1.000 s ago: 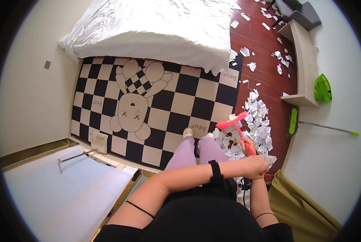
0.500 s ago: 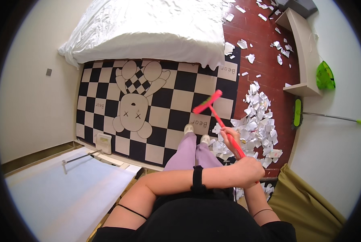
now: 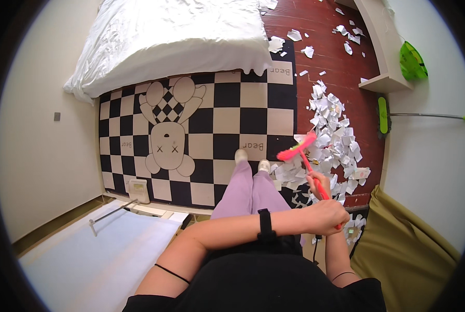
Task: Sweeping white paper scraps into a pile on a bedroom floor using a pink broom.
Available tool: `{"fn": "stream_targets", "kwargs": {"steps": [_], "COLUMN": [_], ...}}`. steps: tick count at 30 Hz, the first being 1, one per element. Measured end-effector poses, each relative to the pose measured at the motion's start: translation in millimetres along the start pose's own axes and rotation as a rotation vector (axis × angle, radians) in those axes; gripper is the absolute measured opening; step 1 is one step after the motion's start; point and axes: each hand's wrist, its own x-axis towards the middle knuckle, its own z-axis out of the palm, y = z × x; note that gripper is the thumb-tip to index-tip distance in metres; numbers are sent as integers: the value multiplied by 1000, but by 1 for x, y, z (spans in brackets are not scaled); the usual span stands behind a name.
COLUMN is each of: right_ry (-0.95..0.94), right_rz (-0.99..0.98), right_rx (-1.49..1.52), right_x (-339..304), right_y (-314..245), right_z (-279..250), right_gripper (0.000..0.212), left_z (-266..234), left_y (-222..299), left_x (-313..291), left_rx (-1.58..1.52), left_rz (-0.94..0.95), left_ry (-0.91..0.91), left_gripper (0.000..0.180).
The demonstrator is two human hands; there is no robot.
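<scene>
Across my body reaches my left arm, with a black strap on its wrist. My left hand (image 3: pixel 326 216) is closed round the upper end of a red broom (image 3: pixel 297 148). Lower on the same handle, my right hand (image 3: pixel 319 183) is wrapped round the shaft. The broom has a pink T-shaped head with a bit of green on it. That head appears over the mat's right edge and the left side of a heap of torn white paper (image 3: pixel 323 112); I cannot tell if it touches either.
A black-and-beige checkered mat (image 3: pixel 227 119) lies under my feet, beside a red-brown floor. White fabric (image 3: pixel 175 41) covers a bed-like shape ahead. At right are a beige shelf unit (image 3: pixel 388 80), a green long-handled brush (image 3: pixel 383 115) and an olive cloth (image 3: pixel 404 239).
The broom head has swung right, from over the mat to the paper heap's left side. Both hands have shifted a little to the right with the handle, still gripping it.
</scene>
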Motion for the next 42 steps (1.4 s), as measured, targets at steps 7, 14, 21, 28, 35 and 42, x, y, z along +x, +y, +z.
{"fn": "stream_targets", "kwargs": {"steps": [7, 14, 21, 28, 35, 42], "right_ry": [71, 79, 126, 198, 298, 344], "right_rz": [109, -135, -50, 107, 255, 116], "right_rx": [-167, 251, 558, 343, 125, 118], "right_x": [-15, 31, 91, 29, -53, -43], "right_y": [-11, -51, -40, 13, 43, -16], "right_z": [-36, 28, 100, 45, -12, 0], "right_gripper": [9, 11, 17, 13, 15, 15], "left_z": [-14, -29, -18, 22, 46, 0], "left_y": [21, 44, -35, -25, 8, 57], "left_x": [-3, -1, 17, 35, 33, 14], "left_rx": [-87, 217, 472, 229, 22, 19], "left_rz": [-18, 17, -123, 36, 119, 46], "left_ry": [-45, -69, -169, -260, -267, -302], "left_gripper": [5, 7, 13, 13, 9, 8]}}
